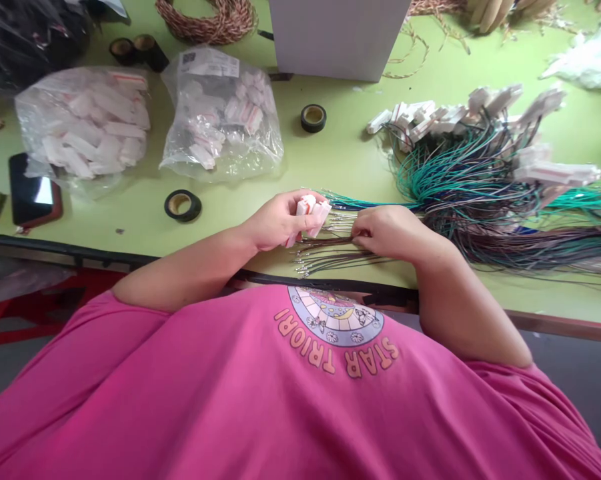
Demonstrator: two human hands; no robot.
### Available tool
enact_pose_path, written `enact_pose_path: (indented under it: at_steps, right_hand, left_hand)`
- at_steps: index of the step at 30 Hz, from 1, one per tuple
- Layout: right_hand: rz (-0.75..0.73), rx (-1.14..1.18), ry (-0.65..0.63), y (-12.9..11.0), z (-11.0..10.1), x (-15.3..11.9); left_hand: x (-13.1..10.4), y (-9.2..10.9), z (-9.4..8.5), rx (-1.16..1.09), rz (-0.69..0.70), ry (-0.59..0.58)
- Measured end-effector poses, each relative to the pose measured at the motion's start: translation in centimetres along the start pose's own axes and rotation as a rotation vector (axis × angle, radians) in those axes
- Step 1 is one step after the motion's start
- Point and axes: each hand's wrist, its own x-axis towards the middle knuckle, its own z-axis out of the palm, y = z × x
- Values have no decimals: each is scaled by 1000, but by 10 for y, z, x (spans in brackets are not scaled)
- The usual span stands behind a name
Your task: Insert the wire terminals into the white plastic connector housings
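My left hand (pixel 283 223) is closed around several white plastic connector housings (pixel 320 217) with orange-red marks. To its right, my right hand (pixel 393 230) has its fingers bent and pressed together at the wires (pixel 337 257), whose crimped metal ends point toward my left hand. Exactly which wires sit between those fingertips is hidden. Teal, white, brown and dark grey strands run in rows beneath and beside both hands. Further right lies a large wire bundle (pixel 450 173), with white connectors (pixel 425 120) attached at its far end.
Two clear bags of white connectors (pixel 97 127) (pixel 225 120) lie at the back left. Black tape rolls (pixel 183 205) (pixel 313 118) rest on the green table (pixel 330 157). A phone (pixel 34 190) is at far left. Behind stand a grey box (pixel 337 37) and a coil of twisted wire (pixel 210 20).
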Motion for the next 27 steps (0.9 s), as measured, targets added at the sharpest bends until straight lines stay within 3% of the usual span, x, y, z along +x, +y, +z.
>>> enact_pose_path:
  at_steps: [12,17,22,25,27]
  right_hand:
    - [68,116,27,-5,-5,0]
    - [268,-24,81,8,-16,-9]
    - [281,482,323,4,-29,-20]
    - [190,781,311,-11,-20,-14]
    - [92,852,271,-19,-10,-7]
  left_hand:
    - [-3,8,0,58,-22,-31]
    - [-2,10,0,100,-57,-48]
    - [0,9,2,56,-74,-36]
    - [2,5,6,-71,-52,-40]
    - [4,1,8,-172,-53,-60]
